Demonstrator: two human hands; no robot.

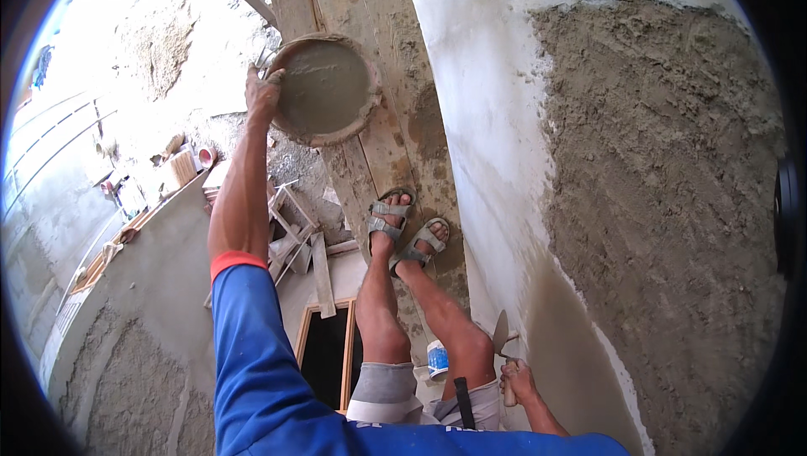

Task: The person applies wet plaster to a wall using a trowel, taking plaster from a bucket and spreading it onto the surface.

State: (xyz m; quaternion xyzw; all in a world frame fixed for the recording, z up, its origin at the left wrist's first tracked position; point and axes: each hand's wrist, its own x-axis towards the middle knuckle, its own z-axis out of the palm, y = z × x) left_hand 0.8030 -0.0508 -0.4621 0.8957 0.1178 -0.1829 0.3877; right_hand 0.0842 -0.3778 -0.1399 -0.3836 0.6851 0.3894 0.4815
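My left hand (pixel 260 86) reaches out and grips the left rim of a round basin of wet grey mortar (pixel 322 86); a small grey item just above the fingers is too unclear to name. The basin rests on mortar-stained wooden planks (pixel 399 158). Low on the right, my right hand (pixel 518 379) is closed on the wooden handle of a pointed trowel (pixel 502 332), whose blade is up beside the pale plastered wall (pixel 471 103). A darker wet patch (pixel 572 355) shows on that wall beside the trowel.
My sandalled feet (pixel 408 229) stand on the planks. Rough grey render (pixel 656 187) covers the right wall. At left, below plank level, lie wooden scraps (pixel 322 271) and rubble, near a wood-framed dark opening (pixel 324 355). A blue-and-white bucket (pixel 438 359) sits behind my legs.
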